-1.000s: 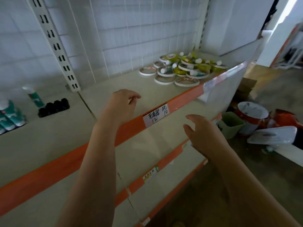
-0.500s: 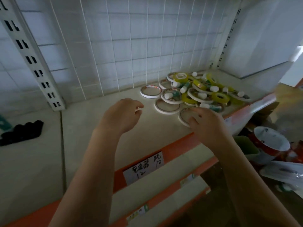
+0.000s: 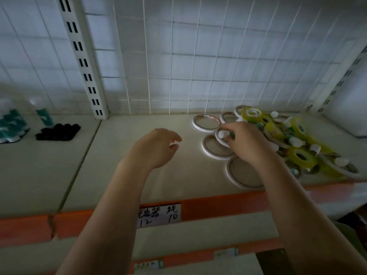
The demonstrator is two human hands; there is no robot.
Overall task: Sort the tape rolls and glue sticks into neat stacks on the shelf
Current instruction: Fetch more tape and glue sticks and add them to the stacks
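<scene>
- While the left hand (image 3: 156,147) hovers loosely curled, holding nothing, the right hand (image 3: 246,143) pinches a white-capped glue stick (image 3: 224,134)
- Glue stick location — atop white tape rolls (image 3: 215,145) on the shelf (image 3: 123,171)

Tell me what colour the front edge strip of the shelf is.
Orange, seen in the head view: the front edge strip runs across below the tape rolls.

Only readable thing is a handwritten price tag (image 3: 159,214) on the shelf's orange front edge (image 3: 218,207): some Chinese characters, then "12" and "10".
</scene>
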